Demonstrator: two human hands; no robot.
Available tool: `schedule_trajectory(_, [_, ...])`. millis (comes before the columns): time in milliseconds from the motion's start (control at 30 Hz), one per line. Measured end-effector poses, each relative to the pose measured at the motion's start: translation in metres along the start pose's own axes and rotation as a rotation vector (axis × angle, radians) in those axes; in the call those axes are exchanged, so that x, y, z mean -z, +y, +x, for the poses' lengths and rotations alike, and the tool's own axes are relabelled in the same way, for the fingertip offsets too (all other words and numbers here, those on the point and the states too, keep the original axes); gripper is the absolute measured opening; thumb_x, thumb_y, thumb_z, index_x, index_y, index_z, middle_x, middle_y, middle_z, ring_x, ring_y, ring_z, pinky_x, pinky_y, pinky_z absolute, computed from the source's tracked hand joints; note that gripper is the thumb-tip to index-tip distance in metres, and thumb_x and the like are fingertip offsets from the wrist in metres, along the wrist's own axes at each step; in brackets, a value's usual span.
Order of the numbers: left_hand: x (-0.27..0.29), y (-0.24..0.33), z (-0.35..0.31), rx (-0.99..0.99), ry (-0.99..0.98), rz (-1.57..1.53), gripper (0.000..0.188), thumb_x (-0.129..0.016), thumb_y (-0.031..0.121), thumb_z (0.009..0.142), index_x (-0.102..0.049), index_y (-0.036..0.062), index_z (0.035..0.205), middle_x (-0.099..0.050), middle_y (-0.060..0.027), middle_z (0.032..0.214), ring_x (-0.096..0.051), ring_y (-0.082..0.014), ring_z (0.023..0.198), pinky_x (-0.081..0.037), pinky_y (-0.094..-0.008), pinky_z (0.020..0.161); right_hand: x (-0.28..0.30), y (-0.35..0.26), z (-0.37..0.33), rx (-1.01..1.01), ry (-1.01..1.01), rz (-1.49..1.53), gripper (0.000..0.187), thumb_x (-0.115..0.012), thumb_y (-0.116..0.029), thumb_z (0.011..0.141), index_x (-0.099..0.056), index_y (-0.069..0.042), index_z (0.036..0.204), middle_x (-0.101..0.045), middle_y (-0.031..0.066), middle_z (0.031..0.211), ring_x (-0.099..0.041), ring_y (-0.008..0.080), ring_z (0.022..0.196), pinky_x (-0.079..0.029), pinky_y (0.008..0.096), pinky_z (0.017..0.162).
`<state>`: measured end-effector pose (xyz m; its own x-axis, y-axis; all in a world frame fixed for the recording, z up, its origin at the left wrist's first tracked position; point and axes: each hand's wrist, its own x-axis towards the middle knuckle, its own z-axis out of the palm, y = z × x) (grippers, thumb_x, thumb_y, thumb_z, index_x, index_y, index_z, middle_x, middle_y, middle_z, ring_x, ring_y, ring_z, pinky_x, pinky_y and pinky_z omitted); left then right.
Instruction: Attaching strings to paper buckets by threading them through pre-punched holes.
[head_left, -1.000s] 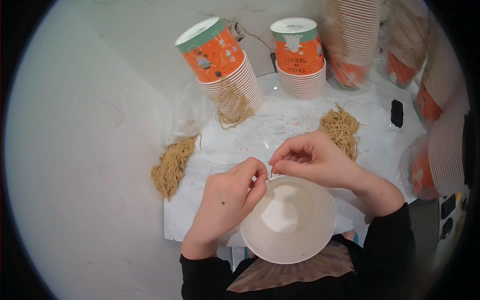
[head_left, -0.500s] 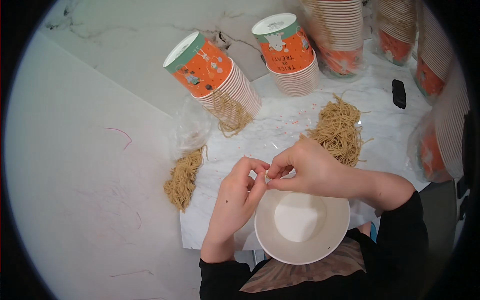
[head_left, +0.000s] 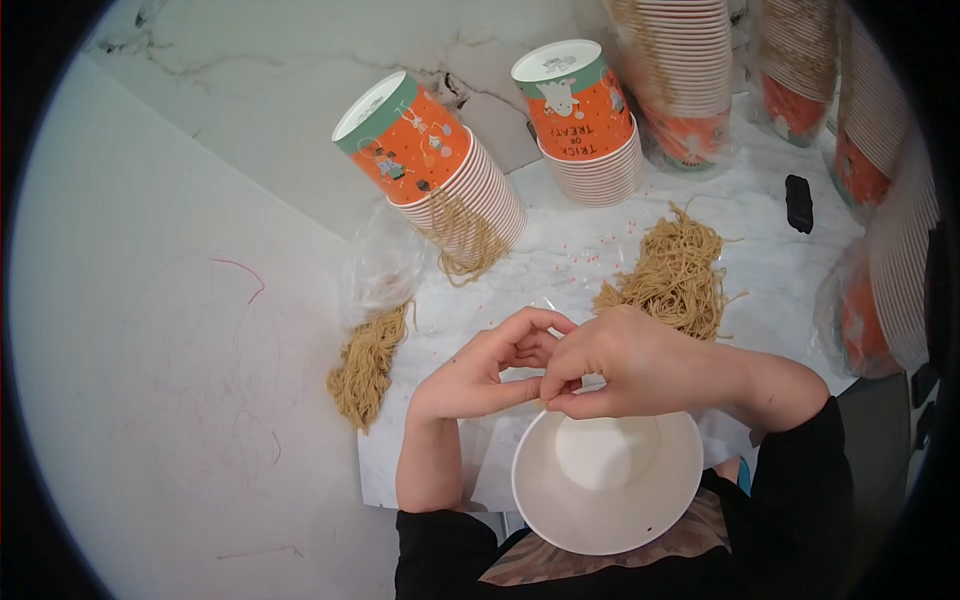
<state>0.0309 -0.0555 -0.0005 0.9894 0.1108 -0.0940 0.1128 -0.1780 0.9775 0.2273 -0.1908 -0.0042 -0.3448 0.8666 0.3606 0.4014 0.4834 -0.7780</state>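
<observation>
My left hand (head_left: 495, 365) and my right hand (head_left: 620, 365) meet at the far left rim of a white-lined paper bucket (head_left: 600, 510). The bucket tilts toward me against my body, its mouth facing up. On the right, my thumb and fingers are pinched together beside the rim. My left thumb reaches to those fingertips while the other left fingers curl above. Whatever sits between the fingertips is too small and covered to make out. A small dark spot shows on the bucket's near inner wall. Just beyond my right hand lies a loose heap of tan cord (head_left: 680, 275).
A tan cord bundle (head_left: 362, 375) lies at left by a clear plastic bag (head_left: 385, 255). Two upside-down stacks of orange buckets, one left (head_left: 430, 150) and one middle (head_left: 580, 120), stand behind. Wrapped stacks (head_left: 690, 100) line the right, near a black object (head_left: 799, 204).
Both hands have come down slightly to the bucket's rim. My left hand has turned flatter, its wrist raised and fingers spread more over the right hand's fingertips.
</observation>
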Motion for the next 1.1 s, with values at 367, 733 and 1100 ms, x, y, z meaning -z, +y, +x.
schedule_trajectory(367, [0.039,0.008,-0.027,0.159,0.494,0.999,0.006,-0.071,0.010,0.084,-0.073,0.0065,0.089,-0.074,-0.0075,0.088,-0.065,-0.0265,0.089,-0.051,-0.0388,0.081,0.005,0.004,0.002,0.176,-0.007,-0.046,0.006,-0.074,-0.006,0.082,-0.073,-0.006,0.088,-0.071,0.0067,0.082,-0.070,0.0268,0.079,-0.055,0.0359,0.067])
schedule_trajectory(733, [0.063,-0.002,-0.056,0.219,0.449,0.941,0.055,-0.072,0.008,0.087,-0.056,0.0087,0.139,-0.064,-0.0145,0.132,-0.062,-0.0314,0.119,-0.051,-0.0389,0.097,0.001,0.022,0.007,0.136,-0.025,-0.093,0.005,-0.068,-0.010,0.086,-0.069,-0.006,0.088,-0.069,0.0068,0.086,-0.068,0.0276,0.083,-0.054,0.0381,0.072])
schedule_trajectory(1100, [0.016,-0.007,-0.011,0.048,0.015,0.245,0.050,-0.065,0.011,0.097,-0.046,0.0021,0.143,-0.067,-0.0094,0.098,-0.064,-0.0182,0.088,-0.050,-0.0315,0.082,0.002,0.031,0.013,0.123,0.001,-0.140,0.008,-0.074,-0.009,0.081,-0.072,-0.009,0.089,-0.072,0.0072,0.084,-0.069,0.0284,0.081,-0.055,0.0391,0.071])
